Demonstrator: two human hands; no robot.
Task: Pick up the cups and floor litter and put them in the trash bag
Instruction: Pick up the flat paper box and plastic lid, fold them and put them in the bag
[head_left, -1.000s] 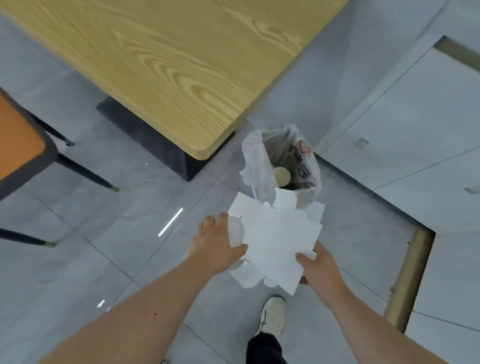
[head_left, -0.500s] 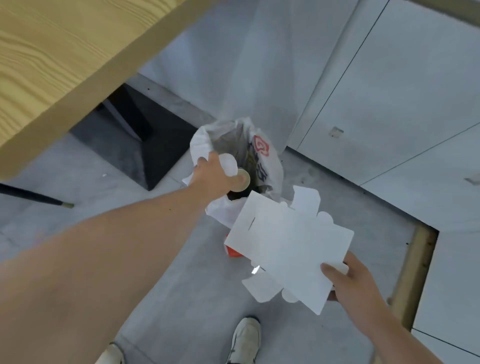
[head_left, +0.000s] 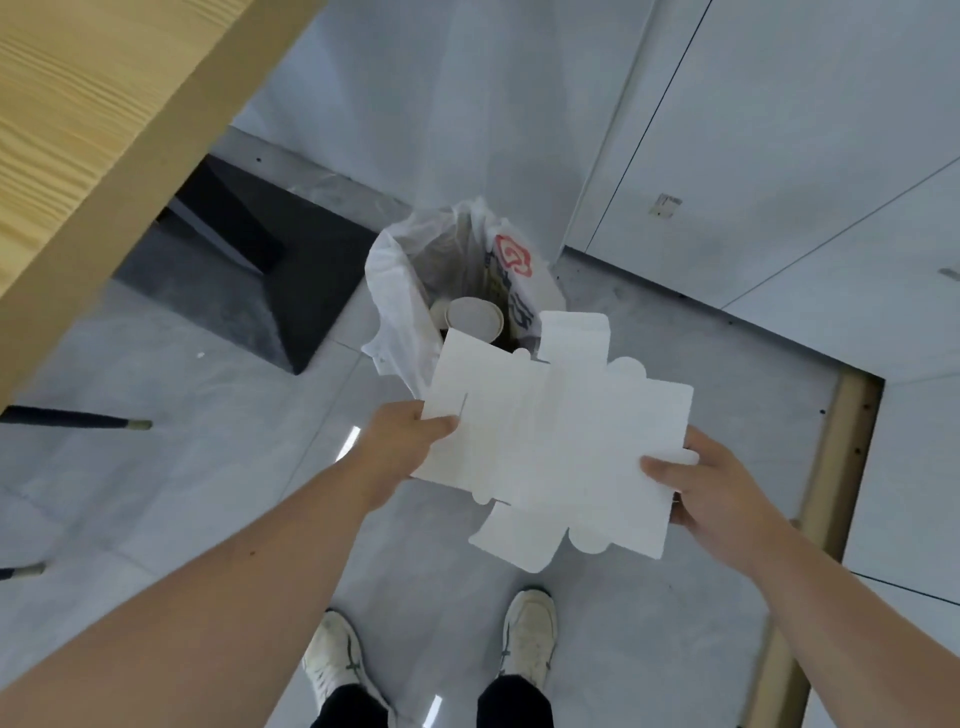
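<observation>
A flattened white cardboard box (head_left: 556, 447) is held level in front of me, just short of the trash bag. My left hand (head_left: 400, 447) pinches its left edge and my right hand (head_left: 711, 483) grips its right edge. The white plastic trash bag (head_left: 400, 291), printed with a red logo, stands open on the floor beyond the cardboard. Paper cups (head_left: 475, 317) lie inside it, rims up. The cardboard hides the bag's near side.
A light wooden table (head_left: 88, 119) overhangs at the upper left, its dark base (head_left: 291, 291) left of the bag. Chair legs (head_left: 78, 418) poke in from the left. White cabinet panels (head_left: 779, 156) rise behind and right. My shoes (head_left: 527, 636) are below the cardboard.
My left hand dropped a cup into the bag, then came back and took the cardboard's left edge. The cardboard is now held by both hands.
</observation>
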